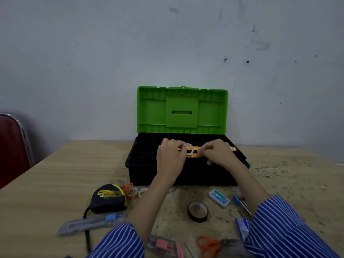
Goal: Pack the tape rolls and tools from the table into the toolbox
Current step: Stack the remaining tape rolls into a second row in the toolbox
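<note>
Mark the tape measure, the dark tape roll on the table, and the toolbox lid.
tape measure [108, 199]: head view, on its black and yellow case.
dark tape roll [197, 215]: head view, on its outer band.
toolbox lid [181, 112]: head view, on the raised centre panel.

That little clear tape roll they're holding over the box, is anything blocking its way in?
Nothing visible does. The clear tape roll is pinched between the left hand and right hand directly above the open toolbox, whose green lid stands upright behind, out of the way.
</note>
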